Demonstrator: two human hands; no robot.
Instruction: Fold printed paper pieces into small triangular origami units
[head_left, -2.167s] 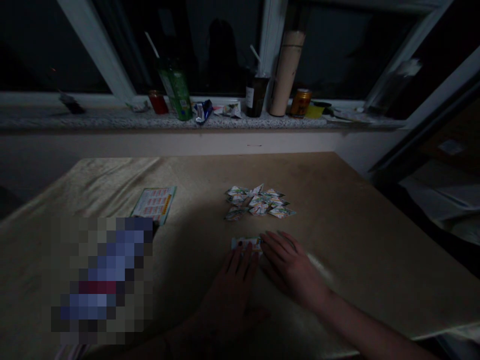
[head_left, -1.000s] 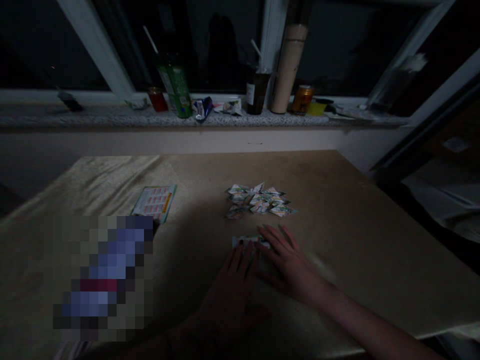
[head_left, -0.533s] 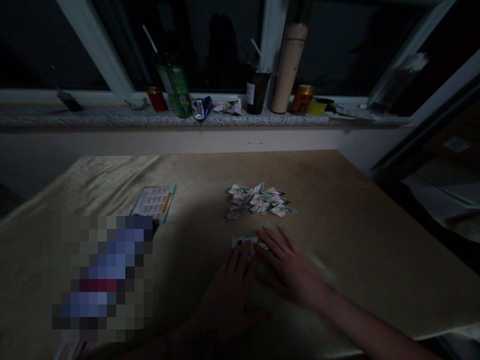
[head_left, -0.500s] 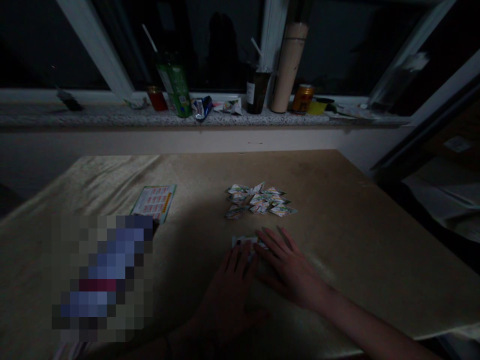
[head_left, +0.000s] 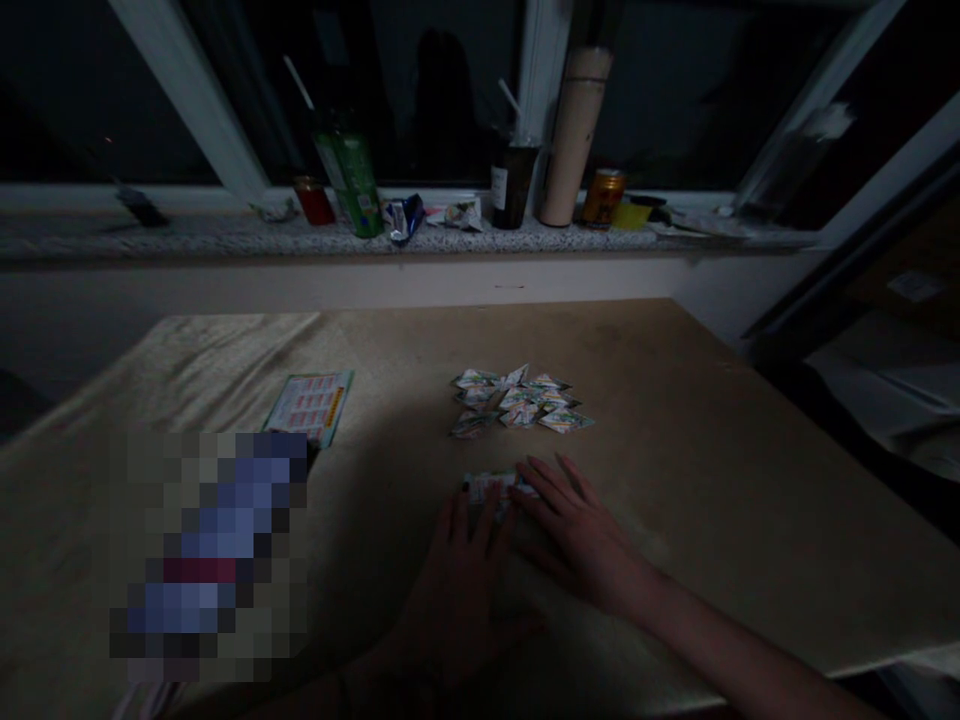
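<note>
A printed paper slip point(head_left: 486, 484) lies flat on the table, partly covered by both my hands. My left hand point(head_left: 461, 575) is spread in shadow, its fingertips resting on the slip's near side. From the right, my right hand point(head_left: 574, 525) reaches in with fingers stretched out, the fingertips on the slip's right end. Just beyond are several folded paper pieces point(head_left: 519, 403) with pointed ends, set close together in rows. On the left lies a printed card point(head_left: 311, 400) with red blocks of print and a green edge.
A blurred-out blue object point(head_left: 225, 540) lies at the left of the cloth-covered table point(head_left: 735, 480). Along the granite windowsill point(head_left: 450, 243) stand a green bottle point(head_left: 356, 190), a dark cup with a straw point(head_left: 512, 185), a tall pinkish flask point(head_left: 576, 140) and an orange can point(head_left: 604, 198).
My left hand's fingers have shifted slightly on the slip, leaving a bit more of it showing. My right hand has hardly moved, and the folded pieces stay in place.
</note>
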